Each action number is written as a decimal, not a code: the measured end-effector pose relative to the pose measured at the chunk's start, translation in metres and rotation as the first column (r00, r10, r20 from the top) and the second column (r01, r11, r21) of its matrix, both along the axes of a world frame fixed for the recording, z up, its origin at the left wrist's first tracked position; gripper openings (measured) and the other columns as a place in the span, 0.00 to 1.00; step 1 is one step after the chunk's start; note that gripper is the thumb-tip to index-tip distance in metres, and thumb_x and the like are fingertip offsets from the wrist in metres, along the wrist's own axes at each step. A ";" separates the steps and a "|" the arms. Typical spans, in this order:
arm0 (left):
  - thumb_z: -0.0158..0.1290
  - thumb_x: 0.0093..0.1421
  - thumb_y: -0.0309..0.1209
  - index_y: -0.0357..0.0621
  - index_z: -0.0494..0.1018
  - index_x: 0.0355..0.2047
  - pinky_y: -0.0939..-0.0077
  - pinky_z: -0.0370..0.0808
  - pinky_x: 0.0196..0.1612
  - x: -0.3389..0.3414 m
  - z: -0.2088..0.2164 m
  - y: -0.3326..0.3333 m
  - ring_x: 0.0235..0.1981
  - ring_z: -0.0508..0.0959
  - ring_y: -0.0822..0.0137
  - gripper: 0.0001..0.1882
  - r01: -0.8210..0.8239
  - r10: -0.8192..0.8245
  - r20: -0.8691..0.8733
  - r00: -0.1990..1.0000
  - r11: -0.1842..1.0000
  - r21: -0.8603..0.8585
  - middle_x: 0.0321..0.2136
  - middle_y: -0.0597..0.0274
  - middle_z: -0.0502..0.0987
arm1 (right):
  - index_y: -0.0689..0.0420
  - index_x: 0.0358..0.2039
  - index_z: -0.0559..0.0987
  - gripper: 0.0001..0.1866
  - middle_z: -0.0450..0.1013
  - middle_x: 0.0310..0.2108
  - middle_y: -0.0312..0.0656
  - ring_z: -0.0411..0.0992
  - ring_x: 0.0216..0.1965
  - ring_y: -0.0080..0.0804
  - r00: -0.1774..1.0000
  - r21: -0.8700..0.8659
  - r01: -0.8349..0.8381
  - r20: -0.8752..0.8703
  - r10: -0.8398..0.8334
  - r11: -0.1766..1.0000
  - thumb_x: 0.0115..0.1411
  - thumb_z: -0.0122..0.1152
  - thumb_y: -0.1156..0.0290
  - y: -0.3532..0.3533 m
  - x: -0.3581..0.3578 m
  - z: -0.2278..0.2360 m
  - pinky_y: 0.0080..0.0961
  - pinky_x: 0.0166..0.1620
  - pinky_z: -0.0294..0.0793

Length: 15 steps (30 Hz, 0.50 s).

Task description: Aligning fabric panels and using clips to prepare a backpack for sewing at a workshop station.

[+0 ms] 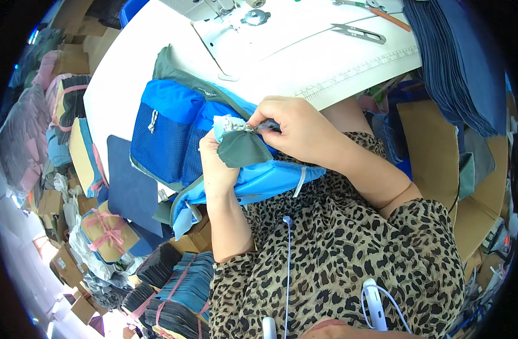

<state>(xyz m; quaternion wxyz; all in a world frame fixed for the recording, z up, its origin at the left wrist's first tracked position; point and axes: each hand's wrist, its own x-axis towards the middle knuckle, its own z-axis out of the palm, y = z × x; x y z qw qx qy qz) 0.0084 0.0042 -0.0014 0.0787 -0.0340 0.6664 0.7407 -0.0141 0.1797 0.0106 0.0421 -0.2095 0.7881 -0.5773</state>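
Observation:
A blue bag piece (162, 135) with mesh pockets and dark green edging lies partly on the white table and partly over my lap. My left hand (218, 169) is closed on a raised corner of it, where a dark green flap (243, 148) hangs beside a pale strip. Thumb and index finger of my right hand (301, 129) pinch at the top of that corner, by a patterned cord or edge. A small dark thing (265, 125) shows under the right fingers; its kind is not clear. Light blue fabric (264, 179) sags below both hands.
Sewing machine parts (255, 17) stand at the table's far side. Thread snips (359, 34) and an orange-handled tool (390, 19) lie on the white table (304, 62). Navy fabric pieces (448, 62) hang at right, above a cardboard box (425, 141). Tied fabric bundles (182, 288) crowd the left.

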 end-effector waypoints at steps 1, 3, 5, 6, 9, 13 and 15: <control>0.55 0.50 0.22 0.39 0.75 0.30 0.87 0.67 0.27 0.001 0.000 0.001 0.24 0.71 0.81 0.05 -0.002 0.001 -0.025 1.000 0.999 -0.041 0.25 0.68 0.76 | 0.62 0.31 0.78 0.07 0.73 0.27 0.42 0.72 0.29 0.28 0.998 0.060 0.015 -0.065 -0.011 0.998 0.48 0.58 0.81 0.000 0.001 0.000 0.21 0.33 0.71; 0.55 0.50 0.21 0.39 0.75 0.30 0.86 0.67 0.27 0.000 0.002 0.002 0.24 0.71 0.81 0.05 -0.006 0.002 -0.050 0.999 0.997 -0.081 0.25 0.69 0.76 | 0.62 0.31 0.78 0.08 0.73 0.27 0.41 0.72 0.28 0.28 1.000 0.004 -0.011 -0.018 0.011 1.000 0.48 0.58 0.81 0.003 -0.001 -0.003 0.21 0.33 0.70; 0.55 0.50 0.22 0.38 0.75 0.30 0.86 0.68 0.27 -0.001 0.005 0.003 0.24 0.71 0.81 0.05 0.005 -0.005 0.003 1.000 0.996 -0.086 0.25 0.69 0.76 | 0.61 0.31 0.78 0.08 0.72 0.27 0.41 0.72 0.28 0.28 0.999 -0.056 -0.036 0.028 0.038 0.998 0.48 0.58 0.81 0.006 -0.002 -0.005 0.21 0.33 0.70; 0.55 0.50 0.22 0.38 0.75 0.30 0.86 0.68 0.27 -0.001 0.005 0.002 0.24 0.71 0.81 0.05 0.002 -0.002 0.003 1.000 0.996 -0.087 0.25 0.69 0.76 | 0.61 0.30 0.78 0.07 0.72 0.27 0.41 0.72 0.28 0.28 0.999 -0.060 -0.036 0.027 0.038 0.998 0.48 0.58 0.81 0.007 -0.003 -0.005 0.21 0.33 0.70; 0.55 0.50 0.22 0.38 0.76 0.31 0.86 0.68 0.28 -0.004 0.004 -0.004 0.25 0.72 0.81 0.06 0.061 -0.061 0.018 0.998 0.998 -0.003 0.26 0.68 0.77 | 0.61 0.30 0.79 0.08 0.73 0.27 0.40 0.72 0.29 0.27 0.999 -0.080 -0.035 0.034 0.038 0.996 0.47 0.60 0.81 0.005 -0.002 -0.004 0.21 0.34 0.70; 0.56 0.50 0.22 0.37 0.75 0.32 0.86 0.69 0.29 -0.005 0.000 -0.007 0.26 0.72 0.80 0.08 0.090 -0.095 0.054 0.994 0.993 0.081 0.27 0.67 0.77 | 0.62 0.33 0.78 0.09 0.74 0.29 0.39 0.73 0.32 0.23 0.999 -0.181 0.017 0.030 -0.011 0.983 0.48 0.60 0.82 0.001 0.001 -0.008 0.18 0.37 0.72; 0.57 0.50 0.22 0.37 0.75 0.33 0.86 0.69 0.29 -0.006 0.000 -0.007 0.26 0.72 0.80 0.08 0.082 -0.088 0.056 0.995 0.991 0.103 0.28 0.67 0.77 | 0.62 0.35 0.77 0.11 0.74 0.30 0.39 0.73 0.33 0.22 0.997 -0.218 0.023 0.080 -0.006 0.976 0.48 0.60 0.83 0.002 0.004 -0.007 0.18 0.39 0.72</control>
